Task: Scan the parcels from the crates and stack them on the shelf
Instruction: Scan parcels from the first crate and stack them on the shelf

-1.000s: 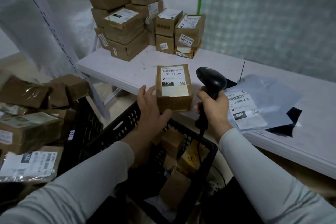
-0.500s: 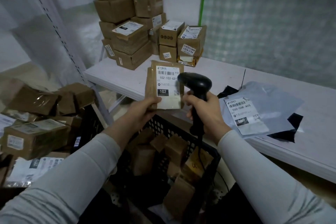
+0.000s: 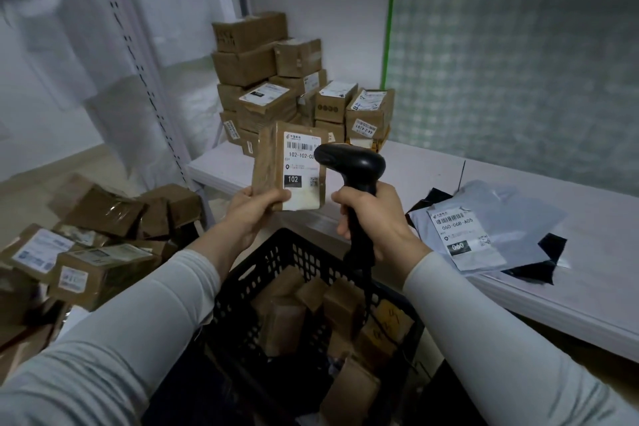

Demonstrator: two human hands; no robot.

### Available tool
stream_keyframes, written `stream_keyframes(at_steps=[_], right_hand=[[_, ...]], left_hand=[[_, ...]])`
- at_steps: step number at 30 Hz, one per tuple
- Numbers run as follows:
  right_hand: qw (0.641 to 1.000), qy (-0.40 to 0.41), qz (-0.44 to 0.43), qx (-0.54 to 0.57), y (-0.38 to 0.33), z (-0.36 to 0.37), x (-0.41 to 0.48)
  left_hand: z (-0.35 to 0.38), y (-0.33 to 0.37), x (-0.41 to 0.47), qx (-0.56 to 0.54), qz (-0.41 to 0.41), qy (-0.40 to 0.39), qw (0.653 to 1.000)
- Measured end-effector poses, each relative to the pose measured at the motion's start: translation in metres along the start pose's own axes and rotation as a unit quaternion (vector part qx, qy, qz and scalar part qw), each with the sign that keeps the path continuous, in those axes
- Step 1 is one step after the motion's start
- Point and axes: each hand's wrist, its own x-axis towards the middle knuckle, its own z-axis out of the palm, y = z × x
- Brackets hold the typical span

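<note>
Head view: left hand (image 3: 250,216) grips parcel (image 3: 269,166), right hand (image 3: 378,218) grips barcode scanner (image 3: 352,162) at shelf (image 3: 432,180) edge; box stack (image 3: 249,69) twelve o'clock, crate (image 3: 266,266) six.

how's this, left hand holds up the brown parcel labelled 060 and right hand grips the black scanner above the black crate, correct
Not quite: in the head view the brown parcel in the left hand is labelled 102, not 060; the 060 label is on the grey mailer bag on the shelf. The right hand does grip the black scanner above the black crate.
</note>
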Motion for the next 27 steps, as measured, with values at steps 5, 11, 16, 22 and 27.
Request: stream_keyframes(at_steps=[5,11,16,22,27], right_hand=[[1.000,0.003,-0.011,0.002,0.001,0.002,-0.004],[0.997,0.047,-0.002,0.053,-0.001,0.000,0.009],[0.996,0.016,0.014,0.091,-0.015,0.008,0.029],[0.994,0.034,-0.005,0.101,-0.030,0.022,0.065],[0.992,0.078,-0.025,0.097,-0.034,0.017,0.103]], left_hand=[[-0.003,0.001,-0.001,-0.006,-0.012,0.000,1.000],[-0.003,0.014,-0.002,-0.040,-0.066,-0.020,0.997],[0.002,0.030,0.005,-0.044,-0.073,-0.044,0.995],[0.020,0.059,0.032,-0.070,-0.046,-0.029,0.996],[0.039,0.097,0.074,-0.067,-0.040,-0.010,0.997]])
